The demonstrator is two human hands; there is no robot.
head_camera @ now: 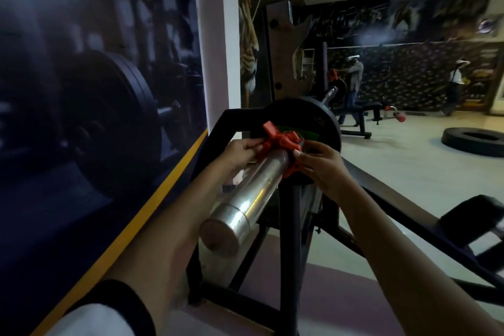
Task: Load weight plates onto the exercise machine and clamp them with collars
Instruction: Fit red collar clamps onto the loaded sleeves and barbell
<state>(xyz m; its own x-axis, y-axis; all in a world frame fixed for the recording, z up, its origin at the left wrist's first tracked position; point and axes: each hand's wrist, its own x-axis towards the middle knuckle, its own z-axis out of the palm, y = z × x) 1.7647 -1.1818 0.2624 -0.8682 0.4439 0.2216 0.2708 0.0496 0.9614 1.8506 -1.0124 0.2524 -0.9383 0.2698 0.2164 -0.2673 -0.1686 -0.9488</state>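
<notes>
Seating red collar (283, 148) against plate (321, 117) on steel sleeve (251, 194) | left hand (242, 148) pinches its lever, right hand (321, 163) grips ring | press flush, then snap lever (270, 128) shut.

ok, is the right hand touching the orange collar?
Touching. The head view shows the right hand with fingertips pressed on the orange collar around the steel sleeve; no gap visible.

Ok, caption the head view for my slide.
Both hands, left hand and right hand, hold an orange collar on the steel bar against a black plate.
</notes>
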